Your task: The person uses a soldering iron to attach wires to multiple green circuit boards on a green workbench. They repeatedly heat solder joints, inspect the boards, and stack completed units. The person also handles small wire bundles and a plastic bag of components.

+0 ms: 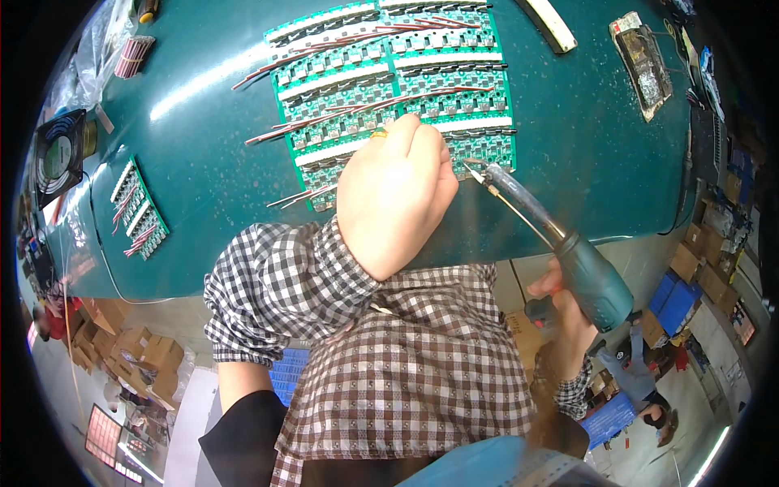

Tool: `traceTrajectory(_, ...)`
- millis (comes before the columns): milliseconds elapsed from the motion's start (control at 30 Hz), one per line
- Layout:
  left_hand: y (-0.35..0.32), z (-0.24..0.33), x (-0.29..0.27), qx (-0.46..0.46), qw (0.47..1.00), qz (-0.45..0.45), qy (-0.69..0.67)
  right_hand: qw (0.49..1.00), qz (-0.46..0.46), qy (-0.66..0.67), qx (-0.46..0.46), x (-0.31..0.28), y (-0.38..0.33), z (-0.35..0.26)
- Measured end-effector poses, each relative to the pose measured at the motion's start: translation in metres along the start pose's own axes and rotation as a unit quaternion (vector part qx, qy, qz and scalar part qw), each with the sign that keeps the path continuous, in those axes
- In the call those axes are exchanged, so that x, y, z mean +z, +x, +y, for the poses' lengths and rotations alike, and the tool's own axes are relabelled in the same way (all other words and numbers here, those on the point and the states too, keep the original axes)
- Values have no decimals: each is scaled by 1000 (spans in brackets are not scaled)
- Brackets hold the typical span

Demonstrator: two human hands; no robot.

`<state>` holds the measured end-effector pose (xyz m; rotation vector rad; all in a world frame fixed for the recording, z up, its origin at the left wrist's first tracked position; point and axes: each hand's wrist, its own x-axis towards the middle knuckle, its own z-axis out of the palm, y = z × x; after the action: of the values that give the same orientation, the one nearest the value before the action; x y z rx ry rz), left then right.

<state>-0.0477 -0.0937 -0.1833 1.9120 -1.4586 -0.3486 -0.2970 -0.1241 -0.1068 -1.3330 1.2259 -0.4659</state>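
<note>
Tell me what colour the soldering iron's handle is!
The handle is dark green, best seen in the head view.

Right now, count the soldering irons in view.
1: the green-handled soldering iron in the right hand, its tip near the circuit boards; others may be hidden.

Left arm (pixel 280 284) is bent pretty hard at the elbow, forearm angling up and inward. Left grip (pixel 398 195) is back-side up, fingers (pixel 426 146) curled under so the tips are hidden. Right grip (pixel 572 316) sits lower, off to the right, curled closed and partly blocked; its forearm (pixel 564 369) rises from below.
</note>
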Motion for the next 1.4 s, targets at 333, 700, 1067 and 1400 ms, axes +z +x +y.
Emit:
traceTrajectory(333,0,0,1,-4,1000,-1,9,998,-15,-68,-13,2,3,-5)
traceTrajectory(700,1,0,0,-11,1000,-7,-2,999,-6,-44,-3,4,2,-4)
traceTrajectory(1067,0,0,2,-4,1000,3,-4,998,5,-64,16,8,0,-7)
traceTrajectory(1400,1,0,1,-5,1000,2,-2,996,-18,-87,-10,7,4,-9)
